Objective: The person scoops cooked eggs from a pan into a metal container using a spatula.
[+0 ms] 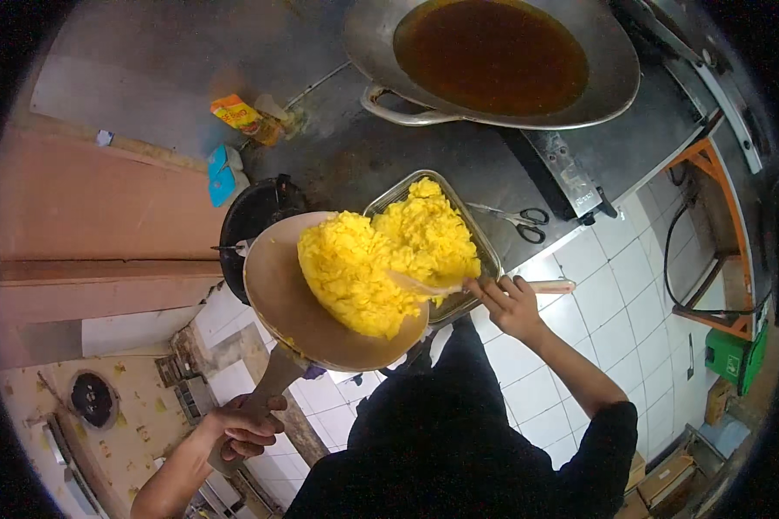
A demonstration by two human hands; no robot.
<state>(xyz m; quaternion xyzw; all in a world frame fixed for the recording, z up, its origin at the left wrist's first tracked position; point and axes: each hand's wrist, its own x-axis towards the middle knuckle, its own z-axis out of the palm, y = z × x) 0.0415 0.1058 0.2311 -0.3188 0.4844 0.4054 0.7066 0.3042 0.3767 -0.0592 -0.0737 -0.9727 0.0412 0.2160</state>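
Note:
My left hand grips the handle of a beige pan, which is tilted over a rectangular metal tray. Yellow scrambled egg fills the pan's right side and joins a heap of egg lying in the tray. In my right hand is a spatula with a pale handle. Its translucent blade presses against the egg at the pan's rim. Part of the tray is hidden under the pan and the egg.
A large metal wok of brown liquid stands at the counter's back. Scissors lie right of the tray. A black bucket sits behind the pan, near an orange packet and a blue-and-white packet. White floor tiles lie below the counter.

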